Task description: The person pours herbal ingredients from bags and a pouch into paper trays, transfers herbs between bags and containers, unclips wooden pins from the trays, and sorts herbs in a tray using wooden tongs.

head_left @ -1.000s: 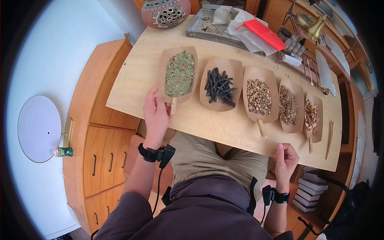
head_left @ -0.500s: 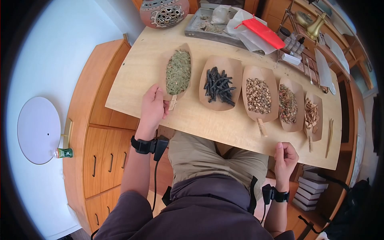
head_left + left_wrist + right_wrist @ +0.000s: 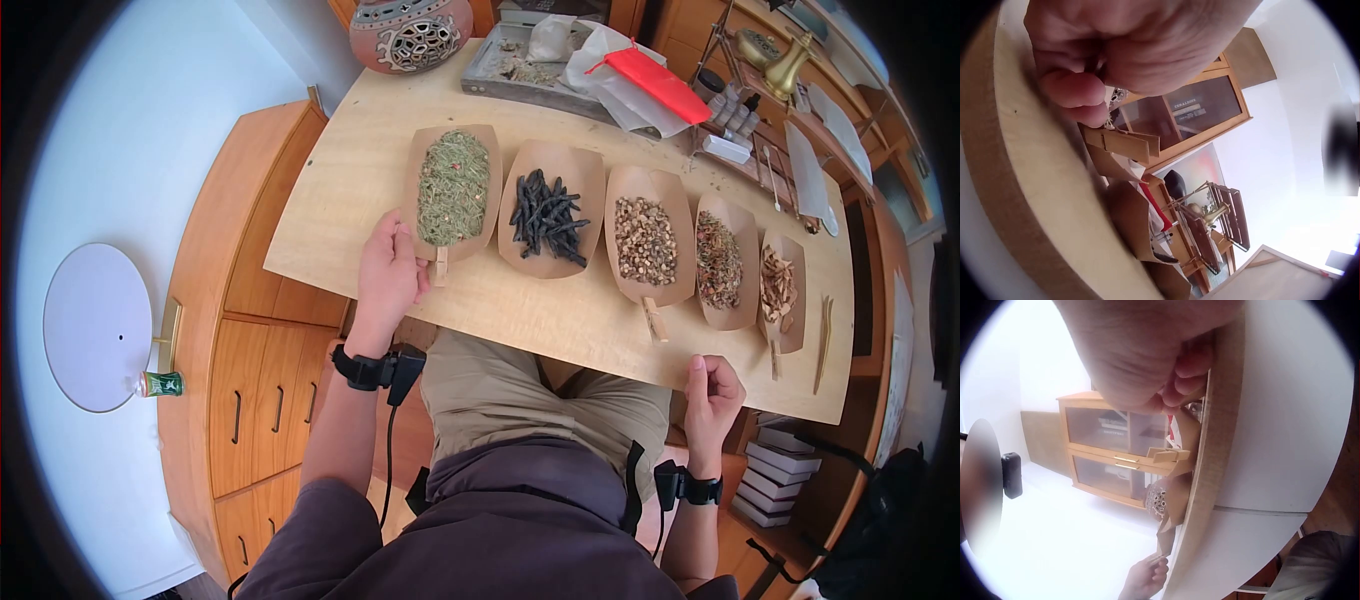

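In the head view, my left hand [image 3: 390, 272] pinches the near left corner of a brown paper tray [image 3: 412, 178] heaped with dried green herb [image 3: 454, 190]. A wooden clothespin [image 3: 442, 266] is clipped to this tray's near end. My right hand [image 3: 713, 398] rests at the table's front edge with fingers loosely curled, holding nothing. Nearest to it is a tray of dried brown slices [image 3: 778, 288] and one of small pale-brown pieces [image 3: 645, 240], both with clothespins. Between stands a tray of mixed dried herb [image 3: 720, 262]. Black dried sticks [image 3: 548, 218] fill the tray beside the green herb.
Wooden tweezers [image 3: 824, 348] lie at the table's right end. Along the back stand a patterned pot [image 3: 412, 38], a grey tray [image 3: 490, 78] with plastic bags and a red pouch [image 3: 660, 85], and a small rack holding bottles [image 3: 740, 118]. A drawer cabinet [image 3: 255, 400] stands left.
My left hand tipped the green-herb tray, its surface turning narrower half a second ago; now the tray faces up more fully and sits slightly further right. My right hand stays nearly still.
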Demonstrator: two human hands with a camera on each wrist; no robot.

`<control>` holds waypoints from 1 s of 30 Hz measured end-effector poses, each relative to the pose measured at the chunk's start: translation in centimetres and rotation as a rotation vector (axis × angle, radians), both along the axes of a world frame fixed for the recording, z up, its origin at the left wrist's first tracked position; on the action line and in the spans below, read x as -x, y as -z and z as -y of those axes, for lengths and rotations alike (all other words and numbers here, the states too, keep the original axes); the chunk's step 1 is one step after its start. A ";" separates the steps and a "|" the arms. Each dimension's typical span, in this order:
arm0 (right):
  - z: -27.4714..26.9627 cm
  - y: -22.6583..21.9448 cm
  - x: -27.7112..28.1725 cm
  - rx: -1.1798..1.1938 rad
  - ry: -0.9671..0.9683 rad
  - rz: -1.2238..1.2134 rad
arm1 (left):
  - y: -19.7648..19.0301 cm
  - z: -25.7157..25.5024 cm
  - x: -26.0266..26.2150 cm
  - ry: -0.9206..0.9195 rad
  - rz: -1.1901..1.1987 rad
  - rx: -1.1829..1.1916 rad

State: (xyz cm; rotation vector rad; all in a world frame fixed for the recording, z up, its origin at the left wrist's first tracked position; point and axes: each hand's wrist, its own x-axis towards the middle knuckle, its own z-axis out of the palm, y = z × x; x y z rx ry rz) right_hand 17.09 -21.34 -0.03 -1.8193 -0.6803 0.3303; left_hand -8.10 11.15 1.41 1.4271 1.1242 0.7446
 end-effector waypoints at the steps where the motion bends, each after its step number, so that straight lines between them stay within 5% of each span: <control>1: 0.0 0.0 0.0 0.005 0.001 0.006 | -0.1 0.1 0.0 0.000 0.000 -0.001; 7: -0.1 0.2 0.0 -0.011 0.001 0.007 | -0.7 0.3 -0.1 -0.024 -0.111 -0.013; 12: -0.3 -0.2 0.2 -0.008 0.009 0.034 | -3.4 -0.1 -0.6 -0.064 -0.653 -0.629; 16: -0.4 -0.1 0.2 -0.009 0.007 0.055 | -4.6 -1.6 -1.7 0.027 -0.552 -0.898; 18: -0.5 -0.4 0.3 -0.009 0.014 0.054 | -5.0 -2.3 -2.9 0.275 -0.512 -1.086; 21: -0.7 -0.4 0.4 -0.011 0.028 0.060 | -5.1 -2.6 -4.6 0.527 -0.499 -0.973; 30: -0.8 -0.3 0.6 -0.032 0.041 0.092 | -5.1 -2.9 -4.6 0.510 -0.789 -0.909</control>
